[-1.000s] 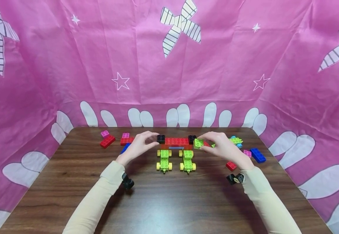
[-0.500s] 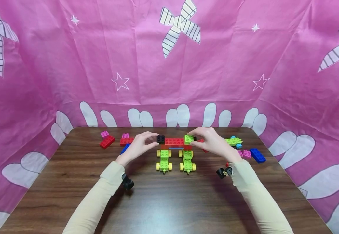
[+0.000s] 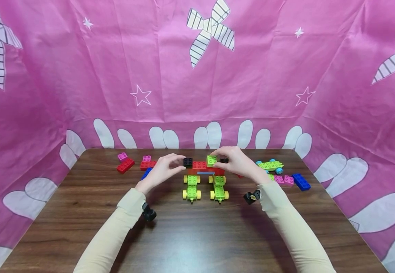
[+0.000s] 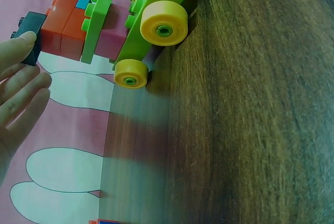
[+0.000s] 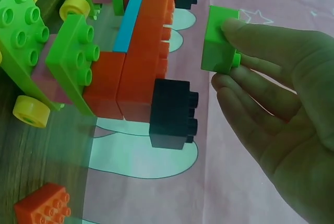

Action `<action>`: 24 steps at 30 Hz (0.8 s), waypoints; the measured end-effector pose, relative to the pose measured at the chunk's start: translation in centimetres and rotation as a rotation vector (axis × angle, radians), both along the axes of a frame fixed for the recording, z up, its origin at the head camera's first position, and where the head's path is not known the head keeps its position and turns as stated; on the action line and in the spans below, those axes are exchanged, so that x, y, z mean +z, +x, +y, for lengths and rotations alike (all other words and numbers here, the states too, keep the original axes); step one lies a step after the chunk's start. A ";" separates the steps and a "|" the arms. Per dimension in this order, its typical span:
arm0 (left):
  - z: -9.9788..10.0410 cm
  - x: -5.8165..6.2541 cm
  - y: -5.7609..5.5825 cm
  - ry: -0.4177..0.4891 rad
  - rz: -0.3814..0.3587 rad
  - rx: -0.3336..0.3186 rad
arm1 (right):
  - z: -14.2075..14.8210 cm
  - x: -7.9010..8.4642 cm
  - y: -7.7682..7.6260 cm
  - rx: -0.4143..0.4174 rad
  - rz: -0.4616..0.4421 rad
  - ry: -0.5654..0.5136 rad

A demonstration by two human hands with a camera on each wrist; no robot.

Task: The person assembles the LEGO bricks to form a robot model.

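Fingers (image 5: 266,91) of the right hand (image 3: 234,161) pinch a green brick (image 5: 216,41) above red bricks (image 3: 199,165) while the left hand (image 3: 161,170) grips a black brick (image 3: 188,163).

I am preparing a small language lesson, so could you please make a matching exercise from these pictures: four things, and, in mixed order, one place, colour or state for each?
Things
1. left hand
2. right hand
3. car with blue wheels
4. cloth backdrop

Places, colours, states
A. pink, with striped bows
B. touching a black brick
C. standing on the table
D. pinching a small green brick

Pairs: 1-B, 2-D, 3-C, 4-A
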State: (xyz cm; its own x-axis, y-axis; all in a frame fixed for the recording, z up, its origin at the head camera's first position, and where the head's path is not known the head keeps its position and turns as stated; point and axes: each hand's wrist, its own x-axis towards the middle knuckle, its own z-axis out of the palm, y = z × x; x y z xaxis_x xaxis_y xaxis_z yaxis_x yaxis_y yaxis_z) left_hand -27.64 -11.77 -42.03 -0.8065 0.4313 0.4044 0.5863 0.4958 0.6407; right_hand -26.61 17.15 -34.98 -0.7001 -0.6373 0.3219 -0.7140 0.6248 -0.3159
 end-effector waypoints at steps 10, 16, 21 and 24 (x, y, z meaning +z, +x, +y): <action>0.0 0.0 0.0 -0.004 -0.014 0.003 | -1.2 -0.6 -0.9 0.020 -0.019 0.010; -0.1 -0.1 0.0 0.002 -0.022 0.000 | -1.8 -0.7 -1.1 0.029 -0.009 0.024; 0.0 0.0 0.1 0.007 -0.025 -0.005 | -2.2 -0.8 -1.3 0.037 -0.011 0.026; 0.0 0.0 0.1 0.006 -0.021 -0.006 | -2.4 -1.0 -1.5 0.041 -0.006 0.031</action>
